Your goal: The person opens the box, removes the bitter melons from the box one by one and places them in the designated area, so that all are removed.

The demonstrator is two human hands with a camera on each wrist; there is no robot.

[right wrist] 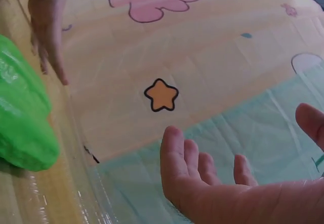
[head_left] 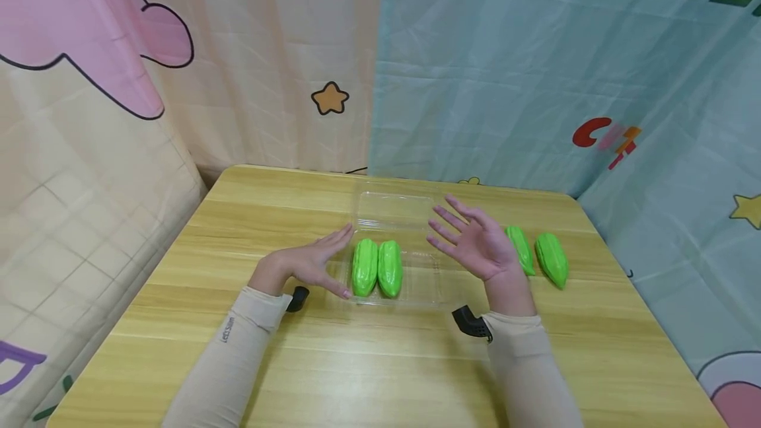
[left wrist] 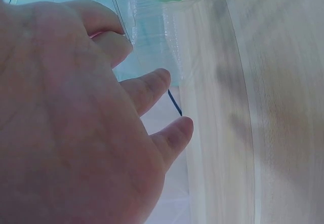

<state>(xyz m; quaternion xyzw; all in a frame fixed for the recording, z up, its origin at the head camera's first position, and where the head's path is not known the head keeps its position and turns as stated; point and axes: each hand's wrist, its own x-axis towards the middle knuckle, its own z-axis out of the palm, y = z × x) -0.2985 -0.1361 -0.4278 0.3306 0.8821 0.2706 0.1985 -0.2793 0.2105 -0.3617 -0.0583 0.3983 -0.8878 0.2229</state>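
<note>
Two glossy green ridged fruits (head_left: pixel 389 269), shaped like star fruit, lie side by side in the left part of a clear plastic clamshell box (head_left: pixel 421 283). Its transparent lid (head_left: pixel 395 210) is folded back toward the far side. At the box's left edge is my left hand (head_left: pixel 310 263), thumb and fingers spread apart, fingertips right by the plastic in the left wrist view. My right hand (head_left: pixel 478 243) hovers over the box's right side, palm turned up and fingers loosely extended, holding nothing. In the right wrist view a green fruit (right wrist: pixel 23 107) shows at the left.
Two more green fruits (head_left: pixel 551 259) lie on the wooden table (head_left: pixel 368 368), right of my right hand, one partly hidden behind it. Printed curtains (head_left: pixel 285 38) hang along the table's back and sides.
</note>
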